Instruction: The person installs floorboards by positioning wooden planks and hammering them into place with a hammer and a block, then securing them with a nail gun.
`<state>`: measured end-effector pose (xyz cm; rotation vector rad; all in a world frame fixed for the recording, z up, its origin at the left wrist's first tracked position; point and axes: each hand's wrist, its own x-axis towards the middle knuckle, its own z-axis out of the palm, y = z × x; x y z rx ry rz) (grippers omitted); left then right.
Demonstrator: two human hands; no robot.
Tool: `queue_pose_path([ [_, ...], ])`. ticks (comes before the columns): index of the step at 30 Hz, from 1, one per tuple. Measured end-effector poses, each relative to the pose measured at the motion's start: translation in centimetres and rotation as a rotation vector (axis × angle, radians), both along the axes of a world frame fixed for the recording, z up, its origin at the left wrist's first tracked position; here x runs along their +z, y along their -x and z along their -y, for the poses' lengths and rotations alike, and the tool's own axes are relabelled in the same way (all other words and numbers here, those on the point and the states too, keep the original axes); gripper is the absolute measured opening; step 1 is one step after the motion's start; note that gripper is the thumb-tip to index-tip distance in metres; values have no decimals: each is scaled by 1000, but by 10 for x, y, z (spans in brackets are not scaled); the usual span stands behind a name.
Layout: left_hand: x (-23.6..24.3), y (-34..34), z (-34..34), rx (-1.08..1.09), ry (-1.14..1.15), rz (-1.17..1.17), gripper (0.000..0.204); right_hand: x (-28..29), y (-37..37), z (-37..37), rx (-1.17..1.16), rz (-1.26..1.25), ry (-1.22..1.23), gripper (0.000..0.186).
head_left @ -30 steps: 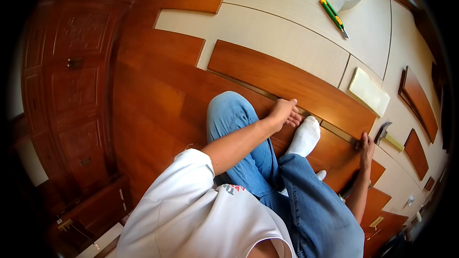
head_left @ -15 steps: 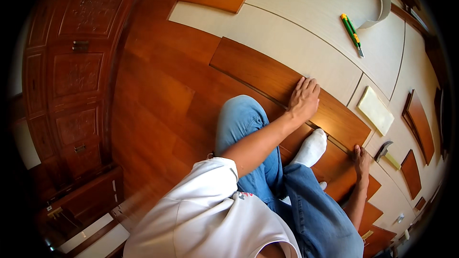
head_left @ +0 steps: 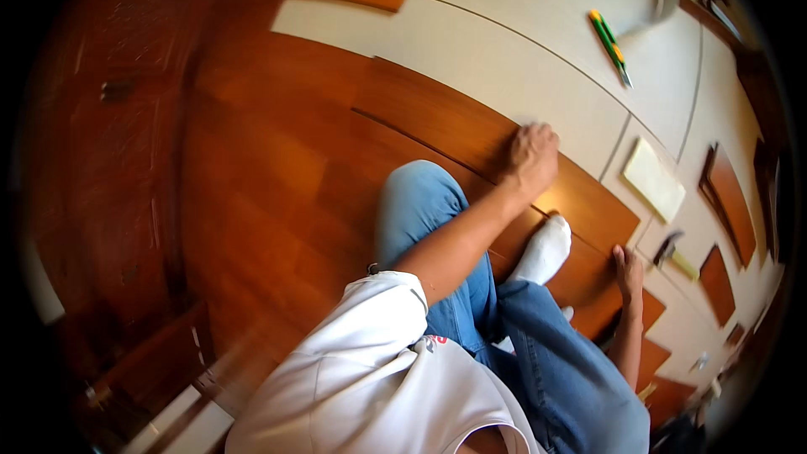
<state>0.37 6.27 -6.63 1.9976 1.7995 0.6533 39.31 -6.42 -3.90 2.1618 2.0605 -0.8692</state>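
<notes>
Brown plank (head_left: 471, 136) best pressed evenly against edge of laid floor (head_left: 252, 118); left grip (head_left: 532, 155) curled over plank, right grip (head_left: 628, 275) placed at end; either's pinch cannot be told.

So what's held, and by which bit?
Left hand bends over the plank at its far edge; right hand by its right end. Whether they grip, I can't tell.

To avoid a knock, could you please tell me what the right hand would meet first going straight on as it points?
The right hand would most likely meet the end of the wooden plank, just ahead; whether they already touch is unclear.
</notes>
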Motion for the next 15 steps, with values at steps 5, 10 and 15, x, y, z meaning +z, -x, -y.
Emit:
queue_pose_path([
  [5, -16, 14, 0, 9, -154, 12, 6, 23, 36, -27, -212, -100, 280, 46],
  [10, 14, 8, -4, -142, 22, -145, 8, 18, 23, -16, -204, 8, 242, 51],
  [15, 22, 13, -1, -202, 54, -173, 16, 27, 8, -29, -254, -31, 303, 59],
])
